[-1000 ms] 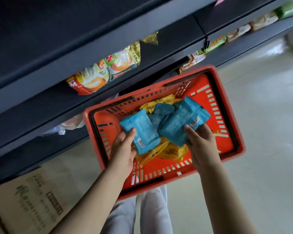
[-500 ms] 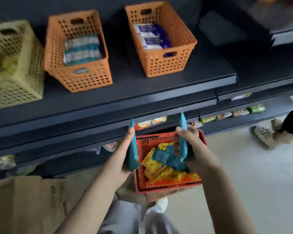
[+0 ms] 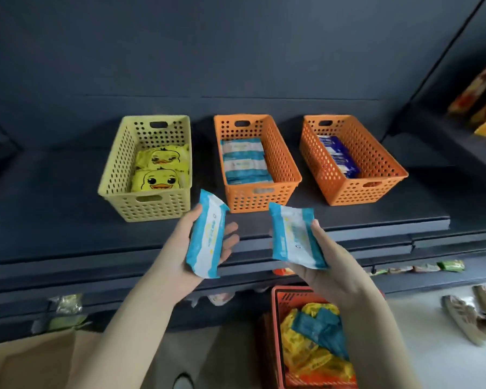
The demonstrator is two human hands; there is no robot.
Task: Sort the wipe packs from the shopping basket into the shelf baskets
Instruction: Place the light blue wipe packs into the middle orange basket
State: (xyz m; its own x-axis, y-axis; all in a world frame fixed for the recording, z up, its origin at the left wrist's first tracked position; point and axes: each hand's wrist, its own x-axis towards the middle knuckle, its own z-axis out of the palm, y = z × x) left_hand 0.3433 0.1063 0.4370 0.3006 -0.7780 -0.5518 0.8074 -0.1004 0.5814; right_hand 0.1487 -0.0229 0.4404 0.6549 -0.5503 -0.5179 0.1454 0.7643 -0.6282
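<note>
left hand (image 3: 178,249) 1 pack (image 3: 206,240) | right hand (image 3: 333,266) 1 pack (image 3: 295,237) | shelf baskets (image 3: 157,204) (image 3: 258,197) (image 3: 368,189) 3

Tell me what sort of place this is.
Most likely a shop aisle, or a mock-up of one. It has tiered dark retail shelves, packaged snacks lined up on the neighbouring shelf, and a red shopping basket holding wipe packs on the floor.

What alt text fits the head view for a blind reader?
Left hand holds one blue wipe pack, right hand a second blue pack, before a yellow basket and two orange baskets on a shelf; a red shopping basket sits below.
</note>
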